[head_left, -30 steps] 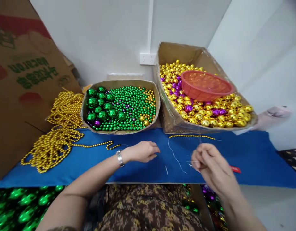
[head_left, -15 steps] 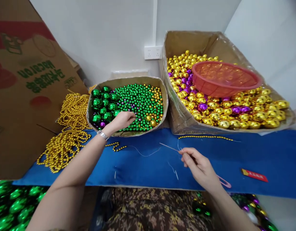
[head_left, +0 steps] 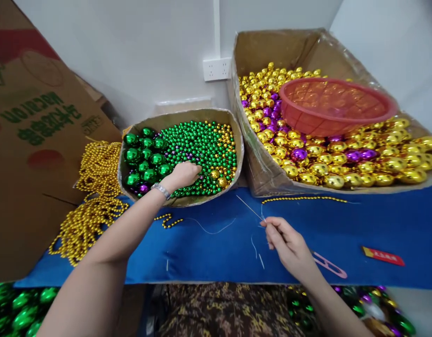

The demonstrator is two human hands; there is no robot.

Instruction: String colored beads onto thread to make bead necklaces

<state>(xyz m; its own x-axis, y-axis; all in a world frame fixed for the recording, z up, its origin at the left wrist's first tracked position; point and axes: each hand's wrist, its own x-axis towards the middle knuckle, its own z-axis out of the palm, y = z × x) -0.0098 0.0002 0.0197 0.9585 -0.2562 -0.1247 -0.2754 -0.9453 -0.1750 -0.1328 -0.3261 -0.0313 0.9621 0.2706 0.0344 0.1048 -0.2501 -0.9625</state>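
Observation:
My left hand [head_left: 185, 175] is down among the small green beads [head_left: 191, 138] in the low cardboard box [head_left: 238, 168], fingers curled together. Its fingertips are partly hidden, and what they pinch I cannot make out. Over the blue cloth, my right hand [head_left: 288, 241] grips a long thin needle [head_left: 249, 207] between thumb and fingers, its tip pointing up and left. Fine thread hangs at those fingers. Behind them lies a string of gold beads [head_left: 303, 199] with thread at its end. A short gold bead strand [head_left: 168, 220] trails thread near the low box.
At the right stands a large box [head_left: 258, 173] of gold and purple beads, with a red basket [head_left: 338, 124] on top. Gold bead necklaces [head_left: 85, 224] lie beside a tall carton [head_left: 22, 187] at left. A pink tool [head_left: 330, 264] and a red-and-yellow packet [head_left: 383, 256] rest on the cloth.
The view has shifted a little. My left hand has moved slightly right within the beads, its fingers lower and more tightly curled. My right hand still holds the needle in nearly the same place.

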